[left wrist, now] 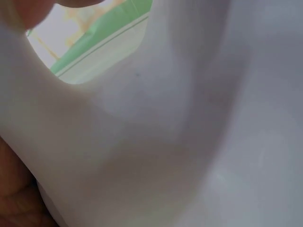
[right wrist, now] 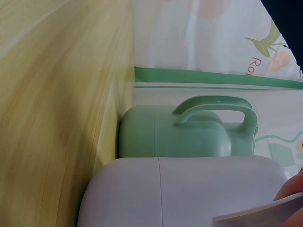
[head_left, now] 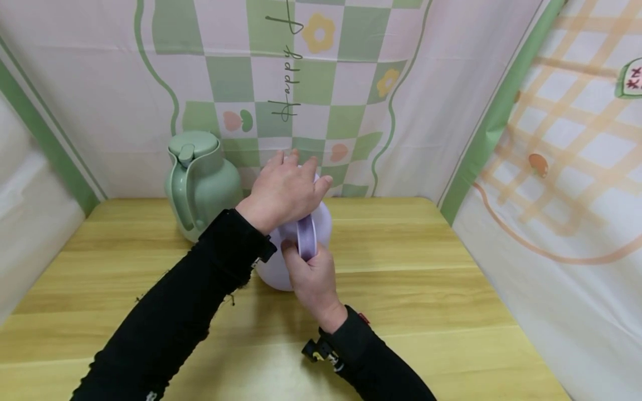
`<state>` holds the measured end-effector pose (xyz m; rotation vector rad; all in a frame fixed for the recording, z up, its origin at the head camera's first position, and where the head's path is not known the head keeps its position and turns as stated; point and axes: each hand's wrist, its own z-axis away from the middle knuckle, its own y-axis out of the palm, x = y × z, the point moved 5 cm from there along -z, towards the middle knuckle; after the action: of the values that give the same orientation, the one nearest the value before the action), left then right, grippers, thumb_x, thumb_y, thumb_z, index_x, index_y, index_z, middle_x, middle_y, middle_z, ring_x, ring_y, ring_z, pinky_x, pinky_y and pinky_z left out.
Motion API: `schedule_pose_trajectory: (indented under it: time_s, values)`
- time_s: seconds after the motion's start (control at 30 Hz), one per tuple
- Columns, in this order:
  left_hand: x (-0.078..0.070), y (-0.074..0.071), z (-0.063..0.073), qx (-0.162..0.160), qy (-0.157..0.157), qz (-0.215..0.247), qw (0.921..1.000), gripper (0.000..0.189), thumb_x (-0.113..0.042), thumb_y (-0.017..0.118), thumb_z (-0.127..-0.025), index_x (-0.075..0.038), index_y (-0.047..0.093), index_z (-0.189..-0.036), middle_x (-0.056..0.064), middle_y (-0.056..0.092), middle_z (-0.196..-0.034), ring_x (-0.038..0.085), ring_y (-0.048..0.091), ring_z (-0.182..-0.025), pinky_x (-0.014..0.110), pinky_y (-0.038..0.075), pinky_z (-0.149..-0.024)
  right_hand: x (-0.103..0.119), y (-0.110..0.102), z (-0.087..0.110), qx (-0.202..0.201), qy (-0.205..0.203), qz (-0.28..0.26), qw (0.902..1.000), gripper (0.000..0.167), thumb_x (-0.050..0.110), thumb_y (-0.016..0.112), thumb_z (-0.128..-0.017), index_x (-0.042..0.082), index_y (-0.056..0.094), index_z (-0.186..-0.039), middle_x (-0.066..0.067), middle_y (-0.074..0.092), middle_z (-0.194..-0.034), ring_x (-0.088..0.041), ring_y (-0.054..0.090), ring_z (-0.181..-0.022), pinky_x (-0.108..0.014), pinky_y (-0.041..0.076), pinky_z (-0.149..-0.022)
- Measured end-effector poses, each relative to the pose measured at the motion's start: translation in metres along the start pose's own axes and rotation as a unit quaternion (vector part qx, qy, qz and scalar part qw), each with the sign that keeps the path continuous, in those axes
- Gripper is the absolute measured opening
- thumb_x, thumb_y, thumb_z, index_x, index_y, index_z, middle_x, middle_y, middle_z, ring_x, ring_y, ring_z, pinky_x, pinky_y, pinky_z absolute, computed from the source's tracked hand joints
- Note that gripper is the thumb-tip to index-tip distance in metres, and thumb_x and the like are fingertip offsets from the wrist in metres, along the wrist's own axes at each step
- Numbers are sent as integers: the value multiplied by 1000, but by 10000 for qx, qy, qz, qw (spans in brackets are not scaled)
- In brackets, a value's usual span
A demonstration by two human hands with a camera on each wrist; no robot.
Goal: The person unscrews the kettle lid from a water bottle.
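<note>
A lavender thermos jug (head_left: 275, 275) stands upright on the wooden table, its handle (head_left: 307, 236) towards me. My right hand (head_left: 316, 281) grips this handle low down, thumb along its left side. Over the jug's top lies my left hand (head_left: 288, 192), fingers spread and mostly straight, covering the lid. In the left wrist view the pale jug body (left wrist: 142, 118) fills most of the picture at close range. From the right wrist view, the lavender jug (right wrist: 128, 194) appears sideways, with fingers (right wrist: 291, 187) at its handle.
A light green thermos jug (head_left: 220, 184) stands just left of and behind the lavender one, its handle facing me. The wooden table (head_left: 401, 289) runs back to a patterned cloth wall (head_left: 273, 78); another cloth wall (head_left: 541, 167) rises on the right.
</note>
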<state>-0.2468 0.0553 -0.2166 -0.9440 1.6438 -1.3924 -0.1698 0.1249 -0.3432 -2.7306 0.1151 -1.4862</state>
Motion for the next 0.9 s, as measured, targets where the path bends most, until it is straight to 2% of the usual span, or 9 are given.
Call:
schedule_pose_trajectory:
  time_s: [0.2,0.33,0.47,0.53,0.67,0.77,0.9]
  values:
    - [2,-2,4,-52,287,14,9996,68,-53,26,-112,-8,40,-160,20,37,-165,38,22,-159,51,15,-130,0,0,1,-29,51,-2,10000,45,16,60,-103,9,36,-65,3,36,-56,-9,33,-50,-25,29,-52]
    - [10,-6,6,-14,741,298,9968,69,-56,28,-112,-11,37,-163,17,35,-167,34,18,-161,49,10,-131,-2,0,2,-136,269,29,9995,48,20,61,-102,9,35,-63,2,36,-52,-10,34,-47,-25,28,-49]
    - [20,-6,2,-44,1366,718,9880,68,-59,31,-110,-20,32,-165,12,32,-170,29,15,-162,42,5,-132,-1,-1,2,-259,477,74,9985,49,23,61,-101,9,36,-61,2,38,-51,-12,37,-46,-26,31,-49]
    - [23,-5,0,-118,1682,830,9822,66,-59,33,-110,-23,35,-164,10,33,-169,28,17,-162,40,7,-132,0,-1,2,-295,487,104,9983,48,23,62,-101,9,37,-61,2,38,-52,-12,38,-49,-27,32,-50]
    - [24,-1,-2,-270,2124,871,9729,59,-53,35,-111,-24,42,-161,7,38,-167,28,21,-161,40,14,-131,1,-1,1,-312,447,136,9984,44,22,63,-100,10,41,-64,3,38,-56,-12,41,-54,-26,34,-54]
    - [24,1,-4,-305,2250,792,9706,55,-48,35,-111,-24,46,-159,5,38,-167,27,22,-160,41,16,-131,0,-1,2,-304,481,89,9983,43,21,64,-100,10,43,-64,4,39,-55,-12,43,-53,-26,35,-53]
    - [24,2,-5,-351,2246,701,9713,52,-41,34,-110,-25,50,-157,4,41,-166,24,28,-158,41,18,-130,0,-1,2,-324,481,80,9983,43,21,64,-100,10,44,-64,4,40,-54,-12,43,-52,-26,36,-52]
